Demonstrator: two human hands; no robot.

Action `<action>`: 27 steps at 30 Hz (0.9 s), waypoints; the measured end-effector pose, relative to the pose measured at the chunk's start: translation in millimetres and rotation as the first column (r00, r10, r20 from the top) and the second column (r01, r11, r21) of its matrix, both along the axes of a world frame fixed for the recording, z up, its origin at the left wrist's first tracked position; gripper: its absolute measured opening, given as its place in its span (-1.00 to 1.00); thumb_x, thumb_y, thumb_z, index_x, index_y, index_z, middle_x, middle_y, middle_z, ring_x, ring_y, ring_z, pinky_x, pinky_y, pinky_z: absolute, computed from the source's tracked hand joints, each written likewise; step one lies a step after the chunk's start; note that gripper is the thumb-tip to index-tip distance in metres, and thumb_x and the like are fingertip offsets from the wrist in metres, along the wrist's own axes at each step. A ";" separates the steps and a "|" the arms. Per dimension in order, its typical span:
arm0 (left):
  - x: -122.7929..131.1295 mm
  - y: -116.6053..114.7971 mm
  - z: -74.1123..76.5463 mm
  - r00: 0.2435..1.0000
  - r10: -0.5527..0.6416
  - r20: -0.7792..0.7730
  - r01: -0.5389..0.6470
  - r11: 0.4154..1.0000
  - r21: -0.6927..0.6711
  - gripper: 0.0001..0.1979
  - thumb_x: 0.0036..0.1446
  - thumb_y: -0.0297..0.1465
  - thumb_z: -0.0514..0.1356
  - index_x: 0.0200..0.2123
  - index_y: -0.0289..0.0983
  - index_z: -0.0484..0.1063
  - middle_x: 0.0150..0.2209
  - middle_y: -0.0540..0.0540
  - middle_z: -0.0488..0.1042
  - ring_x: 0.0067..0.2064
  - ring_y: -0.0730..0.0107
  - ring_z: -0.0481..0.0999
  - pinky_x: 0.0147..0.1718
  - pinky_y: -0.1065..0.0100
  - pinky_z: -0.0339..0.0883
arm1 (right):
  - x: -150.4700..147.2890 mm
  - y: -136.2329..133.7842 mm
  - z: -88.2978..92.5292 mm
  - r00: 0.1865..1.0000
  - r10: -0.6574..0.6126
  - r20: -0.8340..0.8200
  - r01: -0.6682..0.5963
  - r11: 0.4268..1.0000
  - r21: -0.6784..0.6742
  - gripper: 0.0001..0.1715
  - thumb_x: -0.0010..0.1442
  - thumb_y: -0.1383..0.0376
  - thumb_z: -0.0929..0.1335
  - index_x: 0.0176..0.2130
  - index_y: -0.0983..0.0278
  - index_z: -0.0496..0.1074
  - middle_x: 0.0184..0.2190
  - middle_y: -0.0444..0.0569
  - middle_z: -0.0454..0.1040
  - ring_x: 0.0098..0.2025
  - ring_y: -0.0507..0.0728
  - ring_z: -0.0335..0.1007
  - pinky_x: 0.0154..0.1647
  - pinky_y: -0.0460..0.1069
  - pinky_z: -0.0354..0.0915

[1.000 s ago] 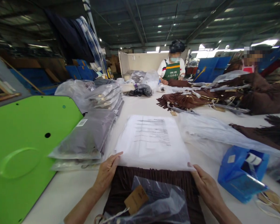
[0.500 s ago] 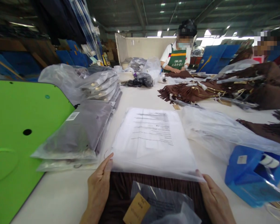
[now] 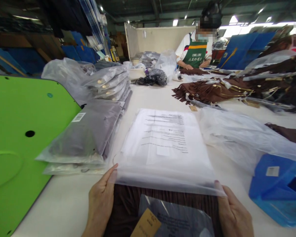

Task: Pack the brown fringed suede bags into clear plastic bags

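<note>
A frosted plastic bag (image 3: 166, 148) with printed text lies flat on the white table (image 3: 64, 200). My left hand (image 3: 100, 200) pinches its near left corner and my right hand (image 3: 233, 214) pinches its near right corner. The bag's open edge overlaps a brown fringed garment (image 3: 124, 207) lying right in front of me. On the garment sits a tan cardboard tag (image 3: 146, 225) under a small clear plastic pouch (image 3: 177, 219).
A bright green board (image 3: 19, 138) is at the left, with stacks of bagged grey garments (image 3: 88, 135) beside it. Loose clear plastic (image 3: 241, 138) and a blue bag (image 3: 278, 184) lie to the right. Brown fringed pieces (image 3: 207, 92) and a seated person in a green apron (image 3: 196, 52) are farther back.
Both hands have drawn the bag's open edge toward me, farther over the brown garment. The view has tilted down and shifted slightly.
</note>
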State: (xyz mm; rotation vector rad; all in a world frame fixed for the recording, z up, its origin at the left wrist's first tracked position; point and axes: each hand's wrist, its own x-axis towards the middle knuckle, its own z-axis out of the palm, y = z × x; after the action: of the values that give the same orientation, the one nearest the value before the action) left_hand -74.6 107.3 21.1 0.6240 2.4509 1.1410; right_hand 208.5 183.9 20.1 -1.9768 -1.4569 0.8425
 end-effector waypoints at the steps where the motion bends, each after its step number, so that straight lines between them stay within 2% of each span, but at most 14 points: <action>1: 0.1 0.0 0.3 1.000 0.003 -0.003 -0.003 1.000 -0.004 -0.37 -0.17 0.00 -0.02 -0.15 -0.25 0.50 -0.10 -0.08 0.50 0.07 0.12 0.37 0.06 0.21 0.21 | 1.0 0.5 -1.4 1.000 0.011 0.013 -0.011 1.000 -0.007 -0.36 0.04 -0.24 0.08 -0.35 0.15 0.39 -0.58 -0.18 0.43 -0.47 0.11 0.33 -0.42 -0.07 0.18; 4: -0.4 -3.5 2.4 1.000 0.012 0.002 -0.011 1.000 -0.023 -0.37 -0.19 -0.01 -0.02 -0.17 -0.26 0.52 -0.14 -0.09 0.52 0.03 0.09 0.40 0.04 0.21 0.23 | 4.9 3.3 -7.6 0.997 0.062 0.041 -0.060 0.998 -0.034 -0.32 0.01 -0.27 0.06 -0.34 0.15 0.39 -0.62 -0.16 0.41 -0.47 0.14 0.36 -0.45 -0.06 0.20; 7: -2.4 -16.3 5.1 1.000 -0.011 -0.004 0.010 0.999 -0.044 -0.39 -0.21 -0.01 0.01 -0.22 -0.26 0.54 -0.19 -0.07 0.55 -0.06 0.10 0.46 -0.04 0.26 0.30 | 6.4 5.8 -12.0 0.994 0.100 0.052 -0.099 0.995 -0.018 -0.31 0.02 -0.26 0.05 -0.33 0.16 0.39 -0.62 -0.14 0.42 -0.47 0.15 0.39 -0.47 -0.06 0.21; 9: -3.3 -30.0 5.4 0.999 -0.037 -0.010 0.036 0.996 -0.087 -0.37 -0.19 0.02 0.02 -0.18 -0.27 0.53 -0.39 -0.03 0.57 -0.28 0.15 0.53 -0.25 0.30 0.40 | 5.8 6.5 -12.3 0.991 0.122 0.062 -0.122 0.992 0.003 -0.31 0.02 -0.26 0.05 -0.34 0.16 0.39 -0.62 -0.13 0.42 -0.49 0.16 0.39 -0.49 -0.05 0.21; 11: -3.4 -45.0 3.4 0.998 -0.060 -0.009 0.058 0.988 -0.144 -0.31 -0.13 0.06 0.00 -0.07 -0.27 0.47 -0.70 0.05 0.43 -0.56 0.24 0.45 -0.49 0.34 0.37 | 4.9 6.4 -11.6 0.988 0.139 0.066 -0.140 0.990 0.011 -0.30 0.01 -0.26 0.05 -0.36 0.17 0.39 -0.63 -0.12 0.42 -0.49 0.16 0.40 -0.49 -0.05 0.21; 12: -3.1 -52.1 1.4 0.998 -0.069 -0.007 0.067 0.985 -0.161 -0.29 -0.10 0.08 -0.01 -0.03 -0.27 0.43 -0.77 0.09 0.34 -0.64 0.29 0.39 -0.56 0.37 0.34 | 4.5 6.2 -11.5 0.987 0.147 0.067 -0.148 0.989 0.009 -0.30 0.00 -0.26 0.04 -0.36 0.17 0.39 -0.64 -0.12 0.41 -0.49 0.17 0.39 -0.50 -0.05 0.21; 13: -2.9 -58.5 -1.0 0.997 -0.076 -0.007 0.074 0.984 -0.164 -0.29 -0.08 0.08 -0.01 -0.01 -0.27 0.41 -0.77 0.10 0.34 -0.66 0.32 0.36 -0.58 0.39 0.32 | 4.3 6.0 -11.7 0.986 0.152 0.071 -0.153 0.988 0.008 -0.30 -0.01 -0.27 0.04 -0.37 0.17 0.39 -0.65 -0.12 0.40 -0.50 0.17 0.39 -0.50 -0.05 0.21; 14: -2.7 -64.1 -3.7 0.997 -0.081 -0.012 0.078 0.984 -0.158 -0.30 -0.07 0.08 0.00 0.01 -0.25 0.40 -0.70 0.09 0.41 -0.63 0.34 0.39 -0.56 0.41 0.34 | 4.3 5.8 -12.3 0.986 0.153 0.071 -0.154 0.988 0.014 -0.30 0.00 -0.26 0.04 -0.37 0.17 0.39 -0.66 -0.12 0.39 -0.50 0.17 0.39 -0.50 -0.05 0.21; 16: -2.4 -73.1 -9.4 0.995 -0.094 -0.021 0.090 0.987 -0.135 -0.36 -0.05 0.05 0.02 0.00 -0.20 0.40 -0.42 0.06 0.57 -0.52 0.36 0.48 -0.49 0.46 0.37 | 4.7 5.7 -14.3 0.986 0.155 0.065 -0.157 0.987 0.033 -0.31 0.01 -0.25 0.04 -0.38 0.17 0.39 -0.67 -0.13 0.38 -0.50 0.16 0.38 -0.50 -0.05 0.20; 18: -1.1 -79.6 -14.0 0.991 -0.122 -0.047 0.116 0.987 -0.113 -0.43 -0.02 0.00 0.02 -0.01 -0.16 0.41 -0.15 0.07 0.53 -0.35 0.33 0.55 -0.39 0.48 0.40 | 6.1 6.3 -16.1 0.985 0.166 0.054 -0.169 0.985 0.047 -0.31 0.03 -0.24 0.04 -0.38 0.18 0.39 -0.67 -0.14 0.37 -0.50 0.15 0.37 -0.50 -0.06 0.20; 19: 0.3 -82.1 -15.5 0.988 -0.135 -0.070 0.127 0.986 -0.108 -0.45 0.00 -0.02 0.01 0.00 -0.14 0.40 -0.09 0.09 0.50 -0.27 0.31 0.55 -0.33 0.48 0.41 | 7.3 6.8 -16.5 0.983 0.177 0.044 -0.179 0.983 0.049 -0.32 0.03 -0.24 0.04 -0.38 0.18 0.40 -0.66 -0.14 0.38 -0.50 0.15 0.37 -0.49 -0.06 0.21; 22: 9.0 -87.1 -16.3 0.981 -0.149 -0.123 0.135 0.984 -0.118 -0.47 0.05 -0.05 -0.03 0.03 -0.10 0.36 -0.01 0.12 0.43 -0.05 0.25 0.48 -0.14 0.43 0.38 | 12.7 7.0 -15.3 0.974 0.227 -0.008 -0.226 0.972 0.059 -0.33 0.04 -0.23 0.06 -0.36 0.19 0.40 -0.56 -0.13 0.47 -0.42 0.15 0.41 -0.42 -0.08 0.25; 27: 31.7 -88.3 -13.1 0.984 -0.109 -0.143 0.080 0.977 -0.198 -0.48 0.14 -0.09 -0.13 0.10 -0.08 0.27 0.00 0.06 0.43 -0.05 0.13 0.48 -0.17 0.26 0.42 | 19.2 0.8 -11.6 0.962 0.267 -0.060 -0.262 0.962 0.080 -0.35 0.04 -0.22 0.10 -0.32 0.20 0.41 -0.39 -0.11 0.54 -0.31 0.14 0.42 -0.36 -0.10 0.29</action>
State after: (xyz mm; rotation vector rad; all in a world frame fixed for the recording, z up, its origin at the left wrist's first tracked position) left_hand -43.0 19.0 8.0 0.7849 2.5879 0.8354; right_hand 227.8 184.7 8.5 -1.7061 -1.7098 0.9475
